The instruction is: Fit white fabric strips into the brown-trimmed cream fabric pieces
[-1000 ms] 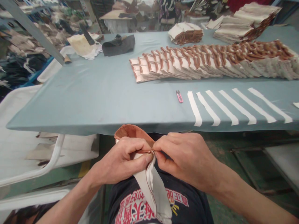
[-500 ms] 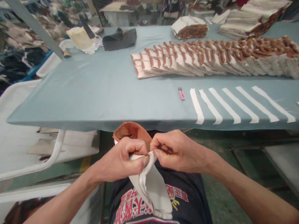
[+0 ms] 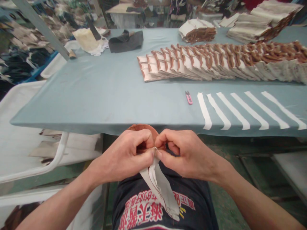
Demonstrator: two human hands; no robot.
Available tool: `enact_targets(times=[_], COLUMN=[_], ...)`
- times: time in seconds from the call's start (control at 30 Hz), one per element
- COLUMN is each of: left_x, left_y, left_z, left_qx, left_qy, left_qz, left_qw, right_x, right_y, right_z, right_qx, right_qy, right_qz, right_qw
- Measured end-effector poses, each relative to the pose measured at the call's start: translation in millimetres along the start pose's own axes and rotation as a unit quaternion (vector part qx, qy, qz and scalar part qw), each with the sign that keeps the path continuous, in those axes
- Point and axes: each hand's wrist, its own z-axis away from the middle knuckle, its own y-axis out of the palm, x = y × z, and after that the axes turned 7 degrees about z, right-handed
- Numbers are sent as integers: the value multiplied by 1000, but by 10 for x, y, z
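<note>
A sewn fabric piece (image 3: 163,191), white cloth with a brown section, hangs between my hands in front of the table edge. Its brown part (image 3: 145,127) curves up behind my fingers, while the white end drapes over my dark printed shirt. My left hand (image 3: 130,152) pinches it between thumb and forefinger. Close against it, my right hand (image 3: 178,151) pinches the same piece at the seam. The two sets of fingertips almost touch, and they hide the exact spot they grip.
On the blue-covered table (image 3: 96,95) lie pink thread snips (image 3: 189,97) and several white strips (image 3: 224,111). Behind them runs a long row of overlapping brown-and-white pieces (image 3: 216,62). Fabric stacks (image 3: 198,30) and a dark cloth (image 3: 126,41) sit farther back. A white cart (image 3: 21,127) stands left.
My hands have come closer together and moved slightly upward. The left fingers now meet the right at the seam, and the brown part is more covered by them. The view has shifted slightly.
</note>
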Motion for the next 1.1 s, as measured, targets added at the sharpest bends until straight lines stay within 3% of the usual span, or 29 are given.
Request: enact_targets(times=[0.17, 0.33, 0.5, 0.7, 0.93, 1.1], left_x=[74, 99, 66, 82, 79, 69], left_y=[-123, -269, -237, -181, -220, -275], left_z=[12, 60, 83, 87, 97, 61], left_qx=[77, 128, 92, 41, 38, 83], left_qy=[-86, -87, -59, -17, 20, 12], left_qz=[112, 62, -28, -111, -134, -86], left_qw=[987, 986, 994, 993, 990, 993], right_x=[-17, -34, -60, -31, -26, -36], right_y=[55, 121, 183, 203, 278, 308], right_z=[-14, 2, 13, -10, 15, 33], right_qx=[46, 60, 53, 63, 44, 47], right_qy=[62, 90, 129, 160, 163, 148], right_qz=[-52, -85, -169, -190, -193, -214], right_qw=[996, 990, 976, 967, 967, 964])
